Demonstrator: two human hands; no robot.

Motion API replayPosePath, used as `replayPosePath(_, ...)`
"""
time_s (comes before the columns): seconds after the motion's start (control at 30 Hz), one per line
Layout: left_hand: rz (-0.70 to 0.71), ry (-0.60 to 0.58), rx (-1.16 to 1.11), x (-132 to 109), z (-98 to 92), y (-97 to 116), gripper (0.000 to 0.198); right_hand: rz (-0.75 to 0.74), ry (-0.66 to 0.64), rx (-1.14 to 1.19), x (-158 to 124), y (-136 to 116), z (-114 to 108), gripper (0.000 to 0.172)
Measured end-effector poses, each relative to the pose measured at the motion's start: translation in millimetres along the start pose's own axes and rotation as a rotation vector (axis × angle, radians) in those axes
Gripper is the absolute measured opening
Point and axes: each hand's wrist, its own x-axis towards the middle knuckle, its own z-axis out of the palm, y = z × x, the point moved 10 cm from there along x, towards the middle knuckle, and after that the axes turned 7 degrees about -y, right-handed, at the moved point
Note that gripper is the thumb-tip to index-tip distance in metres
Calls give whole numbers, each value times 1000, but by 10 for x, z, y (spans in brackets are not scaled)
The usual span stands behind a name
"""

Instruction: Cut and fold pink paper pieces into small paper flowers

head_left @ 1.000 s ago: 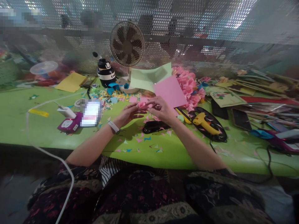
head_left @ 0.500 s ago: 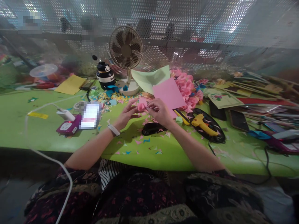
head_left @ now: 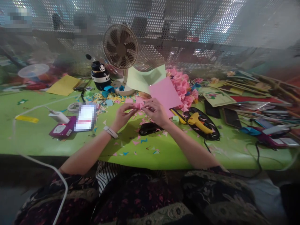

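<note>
Between my two hands is a small pink paper piece [head_left: 137,106], curled or folded, its exact shape partly covered by the fingers. My left hand [head_left: 123,115] pinches its left side, with a white watch band [head_left: 110,132] on that wrist. From the right, my right hand [head_left: 156,112] holds the piece with thumb and fingertips pressed together. Just below the hands lies a black stapler-like object [head_left: 150,128]. A square pink sheet [head_left: 166,93] and a pale green sheet [head_left: 146,78] are behind the right hand.
A heap of pink paper flowers [head_left: 181,86] stands behind the sheets. A yellow glue gun [head_left: 200,123] rests on a black tray [head_left: 214,132] at right. A small fan [head_left: 121,47], a dark bottle [head_left: 100,76] and a lit phone [head_left: 85,117] are to the left. Paper scraps litter the green table [head_left: 131,161].
The whole view has shifted slightly. My left fingers, more spread before, have closed in on the pink paper piece, and the hands are nearer each other.
</note>
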Motion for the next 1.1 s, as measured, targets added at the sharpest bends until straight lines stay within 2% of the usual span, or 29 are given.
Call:
replayPosePath(0.1, -196, -37, -159, -9, 44, -147, 49, -3, 14, 29, 9, -11, -8, 11)
replayPosePath(0.2, -283, -50, -221, -38, 70, -123, 52, 24, 2, 66, 28, 12, 5, 14)
replayPosePath(0.33, -314, -89, -316, -60, 123, -59, 50, 71, 17, 125, 50, 52, -27, 17)
replayPosePath(0.5, -376, -194, -316, -72, 202, -100, 40, 83, 21, 132, 52, 70, -41, 17)
replayPosePath(0.67, -332, -86, -290, -24, 63, -107, 40, 101, -65, 118, 91, 77, 74, 17)
replayPosePath(0.77, -309, -88, -245, -6, 46, -110, 38, 144, -166, 21, 105, 73, 26, 18)
replayPosePath(0.83, -287, -107, -200, 1, 58, -102, 38, 193, -246, -63, 43, 113, -122, 27)
replayPosePath(0.9, -267, -117, -171, 3, 73, -92, 40, 278, -341, -189, -119, 231, -354, 28)
replayPosePath(1.0, -262, -110, -162, -3, 89, -92, 41, 482, -385, -548, -513, 529, -928, 24)
replayPosePath(1.1, -278, -96, -163, -14, 101, -108, 42, 794, -424, -865, -1018, 875, -1502, 24)
